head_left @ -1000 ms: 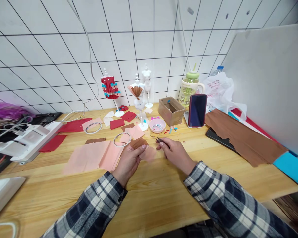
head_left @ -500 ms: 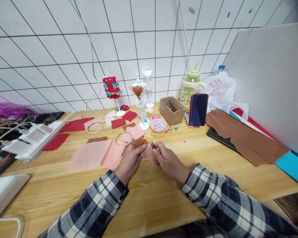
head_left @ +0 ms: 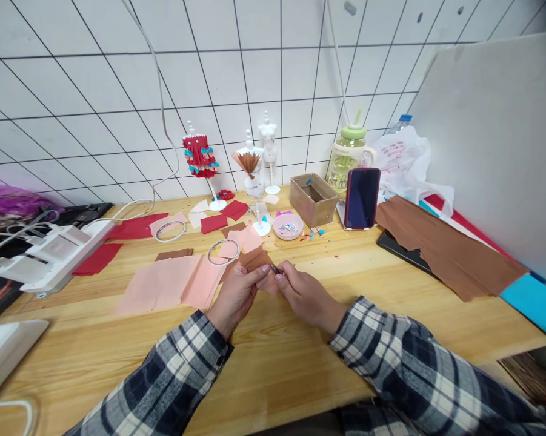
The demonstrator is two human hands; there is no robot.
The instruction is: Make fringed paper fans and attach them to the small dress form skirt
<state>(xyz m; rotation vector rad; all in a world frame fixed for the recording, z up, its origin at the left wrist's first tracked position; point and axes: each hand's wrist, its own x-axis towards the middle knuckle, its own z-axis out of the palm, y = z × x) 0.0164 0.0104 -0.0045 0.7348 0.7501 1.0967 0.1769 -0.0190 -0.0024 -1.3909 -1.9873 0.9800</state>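
Above the table's middle, my left hand [head_left: 237,295] pinches a small piece of pink crepe paper [head_left: 268,284] between thumb and fingers. Closed around dark, pointed tweezers [head_left: 274,268], my right hand [head_left: 306,297] meets the left, and the tips touch the paper's upper edge. Most of the tool is hidden in the fingers. Just behind my left hand lies brown paper [head_left: 256,259], with a silver ring [head_left: 223,252] close by. A larger pink sheet [head_left: 163,283] rests to the left. A small white dress form [head_left: 254,189] behind carries pleated brown and pink paper [head_left: 248,162].
A pink dish of sequins [head_left: 288,227] and a cardboard box [head_left: 314,200] stand behind my hands. Right of them are a propped phone [head_left: 362,198], a green-lidded jug [head_left: 349,157] and a brown sheet [head_left: 449,248]. A power strip [head_left: 59,254] with cables lies left.
The tweezers' tips, apart and raised beside the paper before, are now together against it near my left thumb. My right hand has shifted slightly left; the camera view has moved a little.
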